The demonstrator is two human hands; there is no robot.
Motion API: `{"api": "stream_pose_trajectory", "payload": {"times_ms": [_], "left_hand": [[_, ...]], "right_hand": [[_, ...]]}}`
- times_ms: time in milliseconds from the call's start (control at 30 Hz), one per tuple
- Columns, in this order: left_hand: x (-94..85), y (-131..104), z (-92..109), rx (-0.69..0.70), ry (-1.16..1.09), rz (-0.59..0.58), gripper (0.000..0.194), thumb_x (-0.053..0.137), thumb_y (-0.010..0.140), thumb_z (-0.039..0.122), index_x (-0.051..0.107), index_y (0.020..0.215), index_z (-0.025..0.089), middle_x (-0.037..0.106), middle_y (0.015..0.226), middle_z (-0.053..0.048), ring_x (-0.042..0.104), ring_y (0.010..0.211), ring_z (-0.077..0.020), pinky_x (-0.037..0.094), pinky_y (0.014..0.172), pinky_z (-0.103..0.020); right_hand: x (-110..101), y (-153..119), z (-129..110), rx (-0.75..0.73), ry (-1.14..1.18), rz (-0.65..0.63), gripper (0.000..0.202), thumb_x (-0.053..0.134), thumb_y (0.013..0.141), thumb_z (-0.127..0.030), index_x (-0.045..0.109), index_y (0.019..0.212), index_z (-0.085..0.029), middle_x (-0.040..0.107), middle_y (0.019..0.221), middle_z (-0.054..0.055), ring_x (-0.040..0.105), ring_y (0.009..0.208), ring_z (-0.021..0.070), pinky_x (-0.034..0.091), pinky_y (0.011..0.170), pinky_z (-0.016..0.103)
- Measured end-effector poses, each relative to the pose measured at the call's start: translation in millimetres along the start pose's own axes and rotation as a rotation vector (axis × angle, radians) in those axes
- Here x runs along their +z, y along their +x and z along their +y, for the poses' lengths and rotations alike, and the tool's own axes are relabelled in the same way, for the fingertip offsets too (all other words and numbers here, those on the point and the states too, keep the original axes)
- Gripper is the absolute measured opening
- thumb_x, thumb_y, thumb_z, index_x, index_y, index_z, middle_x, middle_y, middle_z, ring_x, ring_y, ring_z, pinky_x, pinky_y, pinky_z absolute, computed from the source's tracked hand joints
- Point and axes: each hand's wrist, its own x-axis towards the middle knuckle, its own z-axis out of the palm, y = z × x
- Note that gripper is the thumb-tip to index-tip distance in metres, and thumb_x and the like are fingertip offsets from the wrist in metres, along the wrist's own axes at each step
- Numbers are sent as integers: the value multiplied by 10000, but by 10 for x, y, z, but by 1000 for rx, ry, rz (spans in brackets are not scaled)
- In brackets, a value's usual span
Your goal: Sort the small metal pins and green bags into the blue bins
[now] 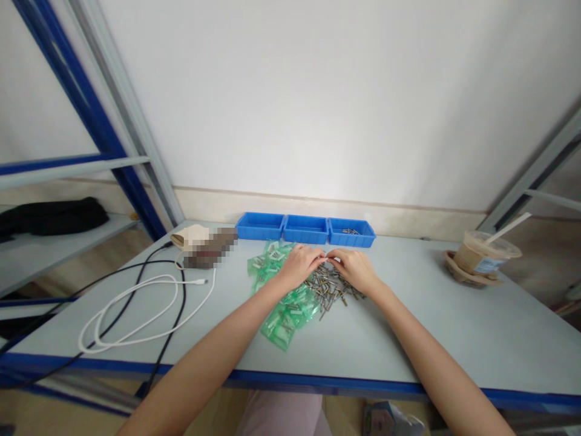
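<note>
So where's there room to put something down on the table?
Bare table lies between the right hand and the cup, and in front of the cup. It's crowded in the middle, with green bags and metal pieces, and on the left, with cables.

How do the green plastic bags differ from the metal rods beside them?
The plastic bags are green and translucent; the metal rods are silvery with some yellowish parts. The bags are broad, the rods thin. The bags lie left, the rods right. Both are heaped on the table.

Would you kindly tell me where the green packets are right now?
In the head view, the green packets lie just left of the metal pins, near the left hand.
</note>
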Motion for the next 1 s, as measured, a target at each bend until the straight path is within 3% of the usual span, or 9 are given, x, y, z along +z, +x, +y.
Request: {"api": "stream_pose_trajectory", "payload": {"times_ms": [233,700,1000], "left_hand": [[-9,4,14,-21,21,-17,253,390,915,272,587,794,167,628,733,-8,559,710,-147,352,709,-269],[-2,2,-8,-14,0,-32,243,410,910,274,598,796,170,627,695,8,567,673,-137,350,690,-256],[-20,6,2,-40,10,-39,243,403,911,307,595,848,171,628,687,7,565,653,-134,356,687,-249]], "right_hand": [[-6,1,-31,4,29,8,174,480,859,-300,596,966,-228,669,896,19,588,662,144,364,594,236],[-27,6,-38,27,88,-17,168,483,848,-243,598,968,-222,663,910,13,582,697,138,383,635,235],[-43,6,-29,27,119,-31,220,419,886,-279,599,1003,-235,662,988,12,604,848,167,399,704,251]]}}
